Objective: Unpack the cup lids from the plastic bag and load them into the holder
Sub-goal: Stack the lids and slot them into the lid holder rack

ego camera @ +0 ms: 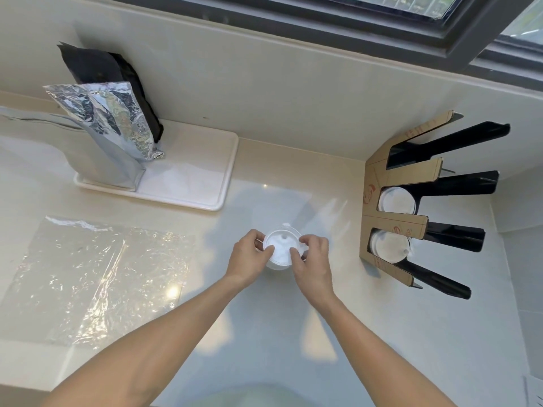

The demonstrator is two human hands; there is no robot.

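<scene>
Two bare forearms reach in from the near edge. Left hand (248, 257) and right hand (311, 259) meet over the countertop (264, 333), both gripping one stack of clear cup lids (281, 248): fingers curl round its rim from either side, thumbs on the top lid. Number of lids in the stack: cannot tell.

To the left, one flattened clear plastic bag (97, 277) lies on the counter, well apart from the hands.

To the right, one lid holder (411, 201) (black uprights, brown cardboard facing) stands against the wall. Slots visible: 4. Loaded: 2, the nearer pair, one lid stack (389, 245) in the near slot and one lid stack (396, 200) in the next. The far two show only black.

Far left: one white tray (205, 171) carrying 2 upright pouches, one silver foil pouch (117, 133) in front, one black pouch (100, 66) behind it, touching.

Beyond: one dark window frame (382, 30).
</scene>
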